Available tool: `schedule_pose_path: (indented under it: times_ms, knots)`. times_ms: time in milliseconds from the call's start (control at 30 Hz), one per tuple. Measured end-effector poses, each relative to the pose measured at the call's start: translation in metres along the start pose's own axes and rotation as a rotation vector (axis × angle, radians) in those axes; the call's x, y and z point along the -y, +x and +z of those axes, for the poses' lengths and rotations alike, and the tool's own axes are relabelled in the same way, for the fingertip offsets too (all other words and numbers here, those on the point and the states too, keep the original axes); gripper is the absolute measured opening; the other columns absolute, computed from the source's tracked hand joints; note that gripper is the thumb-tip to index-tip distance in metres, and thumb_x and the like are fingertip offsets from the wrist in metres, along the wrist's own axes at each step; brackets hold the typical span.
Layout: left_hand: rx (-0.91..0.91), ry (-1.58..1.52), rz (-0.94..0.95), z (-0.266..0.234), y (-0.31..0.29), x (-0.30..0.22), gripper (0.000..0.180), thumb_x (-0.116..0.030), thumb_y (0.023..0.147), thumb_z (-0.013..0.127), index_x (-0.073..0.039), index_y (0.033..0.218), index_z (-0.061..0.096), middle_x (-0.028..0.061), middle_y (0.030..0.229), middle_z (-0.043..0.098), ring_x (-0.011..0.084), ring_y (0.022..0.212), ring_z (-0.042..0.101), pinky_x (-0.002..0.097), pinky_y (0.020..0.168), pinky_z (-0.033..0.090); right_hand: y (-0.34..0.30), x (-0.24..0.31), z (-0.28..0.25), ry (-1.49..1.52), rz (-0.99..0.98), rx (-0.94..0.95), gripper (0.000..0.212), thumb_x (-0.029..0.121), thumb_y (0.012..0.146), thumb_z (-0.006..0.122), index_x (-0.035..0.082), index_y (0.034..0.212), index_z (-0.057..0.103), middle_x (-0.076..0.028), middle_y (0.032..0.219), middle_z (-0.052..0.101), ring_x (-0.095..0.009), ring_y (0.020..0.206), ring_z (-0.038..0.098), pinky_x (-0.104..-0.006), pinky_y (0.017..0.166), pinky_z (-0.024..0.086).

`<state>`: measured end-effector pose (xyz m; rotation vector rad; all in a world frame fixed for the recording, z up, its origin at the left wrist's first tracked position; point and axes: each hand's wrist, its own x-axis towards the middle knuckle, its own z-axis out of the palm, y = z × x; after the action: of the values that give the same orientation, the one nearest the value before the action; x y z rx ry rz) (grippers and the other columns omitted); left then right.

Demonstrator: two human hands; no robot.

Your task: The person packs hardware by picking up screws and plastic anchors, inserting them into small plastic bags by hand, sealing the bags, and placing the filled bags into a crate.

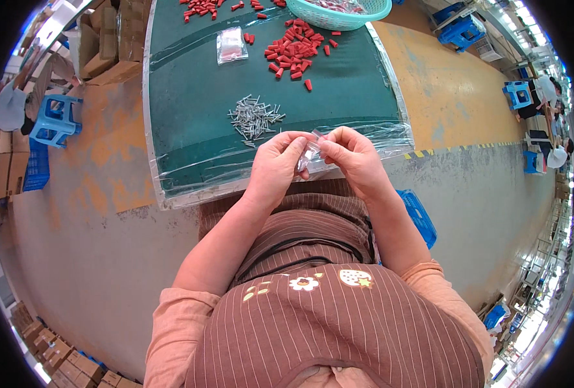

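Observation:
Between my two hands, above the near edge of the green table [196,123], is a small clear plastic bag [311,155]. My left hand [279,160] is closed on the bag's left side, thumb against fingers. With thumb and forefinger, my right hand [350,154] pinches its upper right edge. What lies inside the bag is too small to make out. A pile of silver screws [253,118] lies just beyond my left hand. Farther back sits a heap of red tapered plastic plugs [293,50], and left of it a filled clear bag [231,45] lies flat.
A mint-green basket [345,19] holding filled bags stands at the table's far right. More red plugs [199,8] lie at the far left. Blue stools [55,119] and cardboard boxes [109,45] stand on the floor to the left. A blue crate [418,216] is beside me on the right.

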<state>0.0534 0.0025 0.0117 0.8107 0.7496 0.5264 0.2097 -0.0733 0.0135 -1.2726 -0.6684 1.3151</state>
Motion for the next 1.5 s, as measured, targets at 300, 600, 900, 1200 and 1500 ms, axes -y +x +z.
schedule_pose_path:
  times_ms: [300,600,900,1200,1500]
  knots:
    - [-0.1,-0.293,-0.117,-0.003,0.004,-0.004,0.018,-0.015,0.1,0.045,-0.004,0.103,0.058,0.0072,0.098,0.059,0.0153,0.085,0.062,0.0317,0.073,0.057,0.007,-0.004,-0.001,0.201,0.001,-0.121,0.01,0.008,0.089,0.065,0.005,0.092,0.056,-0.003,0.088,0.062,-0.011,0.079,0.059,-0.0257,0.075,0.049]
    - [-0.047,-0.301,-0.068,-0.019,0.009,0.002,0.018,0.003,0.086,0.04,-0.007,0.077,0.053,0.0015,0.073,0.049,0.0071,0.056,0.038,0.0203,0.044,0.033,0.015,0.007,-0.005,0.029,0.021,-0.065,0.018,0.005,0.085,0.066,0.002,0.102,0.061,-0.002,0.088,0.062,-0.009,0.076,0.057,-0.0225,0.068,0.047]
    - [-0.047,-0.155,-0.134,-0.018,0.007,-0.023,0.022,-0.011,0.092,0.052,-0.007,0.071,0.05,-0.0046,0.055,0.035,0.0042,0.045,0.03,0.0201,0.038,0.023,0.016,0.026,0.0,-0.241,-0.029,0.036,0.023,0.002,0.085,0.064,0.0,0.107,0.059,0.0,0.085,0.06,-0.006,0.075,0.054,-0.0208,0.066,0.045]
    - [0.02,0.213,-0.036,-0.014,0.0,-0.035,0.027,-0.015,0.094,0.058,0.0,0.116,0.063,-0.0018,0.071,0.057,0.0045,0.05,0.045,0.0177,0.043,0.035,0.017,0.049,-0.002,-0.515,-0.025,0.237,0.022,-0.002,0.086,0.062,-0.001,0.108,0.058,0.002,0.082,0.057,-0.002,0.074,0.051,-0.0176,0.064,0.043]
    - [0.061,0.713,0.114,-0.002,0.008,-0.046,0.023,-0.017,0.089,0.063,0.003,0.098,0.069,0.0021,0.084,0.066,0.0053,0.074,0.056,0.0222,0.065,0.045,0.023,0.065,-0.01,-0.646,-0.067,0.292,0.021,-0.002,0.085,0.061,0.0,0.106,0.058,0.001,0.08,0.057,-0.004,0.072,0.052,-0.0194,0.063,0.044]
